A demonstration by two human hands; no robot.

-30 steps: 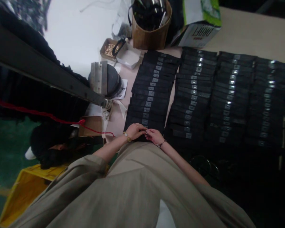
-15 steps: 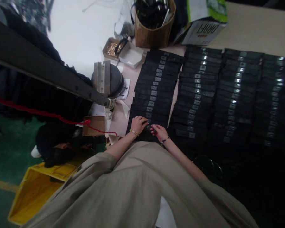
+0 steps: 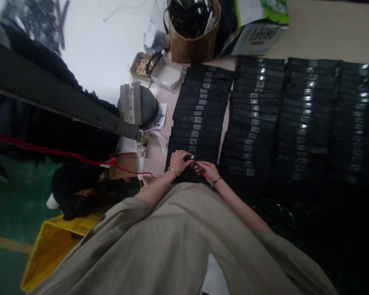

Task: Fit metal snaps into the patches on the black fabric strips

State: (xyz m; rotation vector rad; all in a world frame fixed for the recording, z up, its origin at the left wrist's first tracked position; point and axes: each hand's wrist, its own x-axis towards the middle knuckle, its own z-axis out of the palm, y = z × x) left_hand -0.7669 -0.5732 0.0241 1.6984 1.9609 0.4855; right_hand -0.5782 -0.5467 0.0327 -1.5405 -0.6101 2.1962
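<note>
Black fabric pieces (image 3: 209, 116) overlap in a column on the table, each with a small grey label patch down the middle. At the near end of this column my left hand (image 3: 181, 160) rests on the fabric, thumb and fingers bent around a small shiny round piece (image 3: 192, 157); whether it grips anything is too small to tell. Just right of it my right hand (image 3: 206, 169) is curled, fingers pinched together, with tiny dark bits in it that I cannot make out. The two hands almost touch.
More columns of black pieces (image 3: 255, 119) lie to the right. Behind are a cardboard box of golden bits (image 3: 141, 66), a white tray (image 3: 167, 74) and a brown container (image 3: 192, 47). A metal beam (image 3: 104, 116) crosses at left; a crouching person (image 3: 76, 188) is beside a yellow crate (image 3: 49, 246).
The view has shifted slightly. A shiny round piece now shows by my left fingertips. My right hand stays close beside the left, with its fingers slightly rearranged.
</note>
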